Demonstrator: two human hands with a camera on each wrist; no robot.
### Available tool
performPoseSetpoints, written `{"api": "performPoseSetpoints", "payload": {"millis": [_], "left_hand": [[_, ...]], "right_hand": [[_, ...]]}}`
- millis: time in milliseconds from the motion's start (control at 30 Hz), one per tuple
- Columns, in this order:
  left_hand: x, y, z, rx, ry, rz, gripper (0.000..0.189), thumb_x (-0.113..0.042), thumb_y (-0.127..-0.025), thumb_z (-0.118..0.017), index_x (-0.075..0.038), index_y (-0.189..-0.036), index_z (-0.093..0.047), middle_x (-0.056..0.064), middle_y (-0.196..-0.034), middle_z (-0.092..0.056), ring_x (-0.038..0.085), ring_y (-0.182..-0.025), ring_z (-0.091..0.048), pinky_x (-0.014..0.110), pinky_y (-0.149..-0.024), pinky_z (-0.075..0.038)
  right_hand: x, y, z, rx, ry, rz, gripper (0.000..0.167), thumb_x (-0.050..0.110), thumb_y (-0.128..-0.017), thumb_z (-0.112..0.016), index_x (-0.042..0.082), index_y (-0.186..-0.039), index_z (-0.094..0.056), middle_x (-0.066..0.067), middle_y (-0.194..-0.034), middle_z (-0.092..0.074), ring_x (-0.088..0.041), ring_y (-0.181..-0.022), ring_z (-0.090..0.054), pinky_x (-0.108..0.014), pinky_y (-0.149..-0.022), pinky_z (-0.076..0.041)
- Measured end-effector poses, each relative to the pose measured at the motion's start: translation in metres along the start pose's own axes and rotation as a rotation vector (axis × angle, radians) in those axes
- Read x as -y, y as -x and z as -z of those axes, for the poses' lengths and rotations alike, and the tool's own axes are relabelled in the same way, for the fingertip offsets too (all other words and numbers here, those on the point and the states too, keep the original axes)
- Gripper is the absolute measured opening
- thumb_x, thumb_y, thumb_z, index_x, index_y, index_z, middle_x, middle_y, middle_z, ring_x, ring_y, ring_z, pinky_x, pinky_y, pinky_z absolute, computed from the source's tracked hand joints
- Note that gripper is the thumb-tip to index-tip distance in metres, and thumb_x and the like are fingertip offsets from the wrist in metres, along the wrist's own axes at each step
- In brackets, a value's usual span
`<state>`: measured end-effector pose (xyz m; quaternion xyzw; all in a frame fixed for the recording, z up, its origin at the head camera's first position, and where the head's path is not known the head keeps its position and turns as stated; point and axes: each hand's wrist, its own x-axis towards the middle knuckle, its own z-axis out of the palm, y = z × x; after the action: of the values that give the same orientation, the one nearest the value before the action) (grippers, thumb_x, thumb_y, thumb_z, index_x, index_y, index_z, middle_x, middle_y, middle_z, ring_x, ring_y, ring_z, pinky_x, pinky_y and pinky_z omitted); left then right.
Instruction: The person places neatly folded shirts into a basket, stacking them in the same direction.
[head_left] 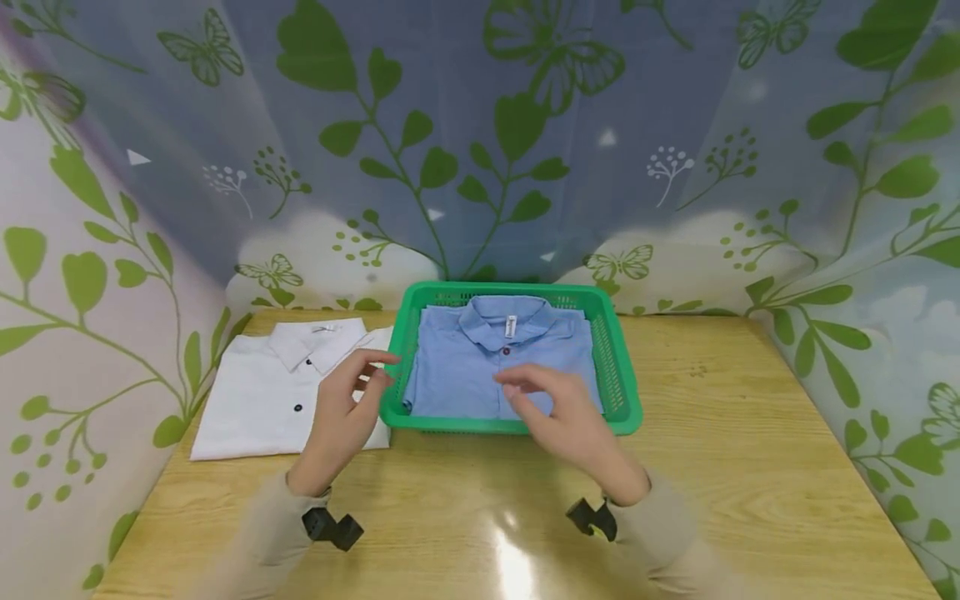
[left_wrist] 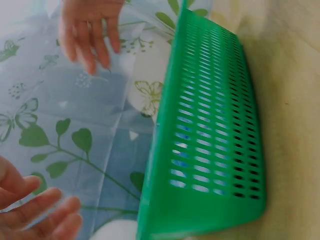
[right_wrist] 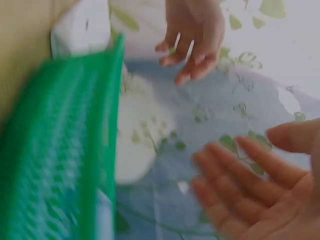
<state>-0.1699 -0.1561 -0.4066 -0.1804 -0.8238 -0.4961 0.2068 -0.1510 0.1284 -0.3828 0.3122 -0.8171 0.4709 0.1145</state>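
A folded light-blue shirt (head_left: pixel 457 375) lies collar up inside a green plastic basket (head_left: pixel 628 392). Left of the basket, a folded white shirt (head_left: pixel 255 400) with dark buttons rests on the table, its right edge against or under the basket's side. My left hand (head_left: pixel 345 417) hovers by the basket's left rim with relaxed fingers, holding nothing. Above the front part of the blue shirt is my right hand (head_left: pixel 566 417), its fingers loosely bent and nothing in them. In the right wrist view the right hand (right_wrist: pixel 255 190) shows spread, relaxed fingers, apart from the basket (right_wrist: pixel 55 150).
The wooden table (head_left: pixel 735 467) extends to the right and in front of the basket. A curtain (head_left: pixel 465 150) printed with leaves and butterflies hangs behind and along both sides. Each wrist bears a small black camera (head_left: pixel 330 527).
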Motion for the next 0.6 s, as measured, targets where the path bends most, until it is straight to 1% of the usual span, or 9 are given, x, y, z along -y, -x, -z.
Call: {"api": "performPoseSetpoints", "payload": {"millis": [67,100,167,233,300,400,467,533,600], "left_hand": [[0.000,0.010,0.000,-0.074,0.008,0.006,0.025,0.008,-0.097,-0.050,-0.005,-0.107,-0.068,0.009,-0.084,-0.067,0.020,-0.069,-0.064,0.026,-0.063,-0.052],[-0.002,0.015,0.000,-0.103,0.023,0.016,0.025,0.010,-0.095,-0.049,-0.003,-0.106,-0.068,0.011,-0.081,-0.066,0.019,-0.065,-0.062,0.024,-0.060,-0.051],[-0.005,0.025,0.002,-0.157,0.066,0.053,0.024,0.014,-0.094,-0.047,0.002,-0.103,-0.067,0.013,-0.080,-0.065,0.017,-0.060,-0.060,0.024,-0.053,-0.050],[-0.008,0.034,0.003,-0.205,0.097,0.082,0.022,0.015,-0.093,-0.046,0.006,-0.101,-0.065,0.012,-0.083,-0.066,0.015,-0.059,-0.059,0.024,-0.050,-0.049],[-0.008,0.042,0.005,-0.249,0.116,0.091,0.021,0.016,-0.093,-0.045,0.009,-0.100,-0.063,0.010,-0.086,-0.068,0.013,-0.058,-0.058,0.022,-0.049,-0.047],[0.003,0.053,0.007,-0.328,0.124,0.106,0.020,0.016,-0.094,-0.043,0.011,-0.097,-0.062,0.014,-0.085,-0.067,0.014,-0.056,-0.057,0.019,-0.052,-0.047],[0.014,0.058,0.009,-0.386,0.120,0.121,0.021,0.016,-0.093,-0.042,0.013,-0.097,-0.062,0.020,-0.085,-0.066,0.015,-0.055,-0.057,0.017,-0.053,-0.046],[0.024,0.062,0.010,-0.454,0.116,0.169,0.021,0.015,-0.093,-0.041,0.013,-0.096,-0.062,0.025,-0.084,-0.064,0.015,-0.055,-0.056,0.017,-0.052,-0.045],[0.034,0.065,0.013,-0.528,0.091,0.222,0.021,0.014,-0.093,-0.041,0.014,-0.097,-0.062,0.026,-0.083,-0.064,0.015,-0.055,-0.056,0.016,-0.050,-0.044]], "right_hand": [[0.000,0.008,-0.017,-0.002,-0.130,0.077,0.020,0.000,-0.097,-0.057,0.003,-0.113,-0.070,-0.010,-0.109,-0.072,-0.021,-0.097,-0.068,-0.036,-0.084,-0.056],[0.000,0.012,-0.026,0.007,-0.192,0.104,0.021,-0.002,-0.097,-0.057,0.002,-0.112,-0.070,-0.011,-0.108,-0.072,-0.021,-0.097,-0.069,-0.037,-0.083,-0.056],[-0.001,0.020,-0.047,0.043,-0.318,0.099,0.021,-0.002,-0.098,-0.054,0.001,-0.112,-0.070,-0.012,-0.109,-0.072,-0.022,-0.100,-0.068,-0.038,-0.086,-0.056],[-0.002,0.026,-0.066,0.079,-0.446,0.053,0.021,-0.001,-0.100,-0.052,-0.001,-0.114,-0.068,-0.016,-0.111,-0.070,-0.026,-0.103,-0.067,-0.040,-0.089,-0.055],[-0.004,0.030,-0.084,0.101,-0.547,0.007,0.021,0.000,-0.102,-0.050,-0.003,-0.116,-0.066,-0.020,-0.113,-0.069,-0.032,-0.104,-0.066,-0.041,-0.091,-0.054],[-0.010,0.033,-0.109,0.129,-0.691,-0.056,0.023,0.001,-0.102,-0.051,-0.008,-0.119,-0.062,-0.029,-0.117,-0.063,-0.042,-0.107,-0.062,-0.043,-0.095,-0.052],[-0.014,0.034,-0.125,0.144,-0.738,-0.076,0.026,0.000,-0.101,-0.051,-0.011,-0.122,-0.058,-0.032,-0.122,-0.060,-0.047,-0.110,-0.059,-0.045,-0.097,-0.050],[-0.018,0.034,-0.139,0.166,-0.778,-0.116,0.031,0.000,-0.100,-0.052,-0.013,-0.128,-0.054,-0.034,-0.129,-0.055,-0.049,-0.117,-0.055,-0.045,-0.100,-0.048],[-0.022,0.033,-0.153,0.188,-0.803,-0.172,0.037,0.000,-0.100,-0.052,-0.012,-0.134,-0.050,-0.032,-0.138,-0.049,-0.049,-0.126,-0.049,-0.043,-0.103,-0.046]]}}
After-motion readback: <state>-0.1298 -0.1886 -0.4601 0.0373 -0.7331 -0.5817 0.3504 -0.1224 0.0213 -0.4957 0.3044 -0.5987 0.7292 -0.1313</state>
